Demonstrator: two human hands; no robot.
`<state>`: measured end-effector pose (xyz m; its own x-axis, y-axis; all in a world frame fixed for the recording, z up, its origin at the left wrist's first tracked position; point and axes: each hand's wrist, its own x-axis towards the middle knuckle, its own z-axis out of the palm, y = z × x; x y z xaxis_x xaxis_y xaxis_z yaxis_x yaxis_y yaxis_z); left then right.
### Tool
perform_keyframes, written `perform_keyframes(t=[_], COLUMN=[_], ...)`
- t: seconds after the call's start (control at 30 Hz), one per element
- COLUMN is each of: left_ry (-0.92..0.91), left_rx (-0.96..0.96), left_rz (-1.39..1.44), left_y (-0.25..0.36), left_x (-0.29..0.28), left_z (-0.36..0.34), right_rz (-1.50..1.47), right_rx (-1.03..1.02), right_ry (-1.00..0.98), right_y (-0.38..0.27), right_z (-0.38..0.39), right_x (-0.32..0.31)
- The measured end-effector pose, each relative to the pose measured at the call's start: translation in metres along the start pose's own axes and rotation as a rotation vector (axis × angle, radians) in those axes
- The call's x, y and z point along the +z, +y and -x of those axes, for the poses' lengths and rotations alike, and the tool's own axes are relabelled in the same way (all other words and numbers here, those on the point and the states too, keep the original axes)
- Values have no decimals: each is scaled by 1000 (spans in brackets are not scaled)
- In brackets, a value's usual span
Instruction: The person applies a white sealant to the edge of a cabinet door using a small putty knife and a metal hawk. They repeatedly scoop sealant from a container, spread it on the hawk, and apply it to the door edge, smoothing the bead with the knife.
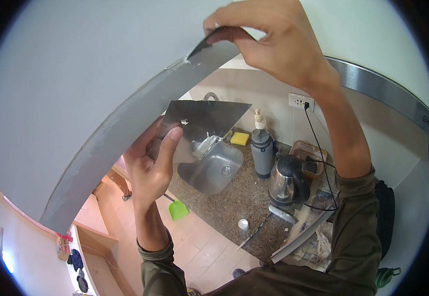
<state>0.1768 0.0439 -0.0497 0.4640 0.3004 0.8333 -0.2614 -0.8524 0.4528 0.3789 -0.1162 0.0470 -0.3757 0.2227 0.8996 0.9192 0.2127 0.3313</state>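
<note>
My left hand [153, 165] grips a dark, flat, thin sheet [209, 118] with a small white mark on it, held above the sink with the thumb pressed on its face. My right hand [273, 44] is raised at the long grey edge strip [106, 128] of a large pale overhead panel [76, 64], its curled fingers pinching a dark thin piece [197, 52] at that edge. The strip shows a pale, uneven seam and patchy smears. My left fingers are partly hidden behind the sheet.
Below are a steel sink [209, 172], yellow sponge [239, 138], grey bottle [262, 158], electric kettle [283, 182] with a cord to a socket [301, 101], white cap [243, 224] and granite counter [214, 217]. A green dustpan [178, 209], shelving [89, 232] and a steel band [377, 84] surround these.
</note>
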Motion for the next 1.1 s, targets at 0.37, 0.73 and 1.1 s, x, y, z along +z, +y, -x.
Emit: perform_keyframes(t=[0.37, 0.73, 1.1], left_ry=[-25, -33, -38], left_rx=[-27, 9, -18], left_rz=[25, 20, -7], left_y=[-4, -4, -2], left_x=[-2, -3, -4], left_z=[0, -2, -2], right_rz=[-64, -13, 25], right_rx=[-39, -159, -170], right_ry=[-87, 37, 90], right_y=[-8, -16, -7], right_z=[-5, -14, -3], right_x=[-5, 1, 7])
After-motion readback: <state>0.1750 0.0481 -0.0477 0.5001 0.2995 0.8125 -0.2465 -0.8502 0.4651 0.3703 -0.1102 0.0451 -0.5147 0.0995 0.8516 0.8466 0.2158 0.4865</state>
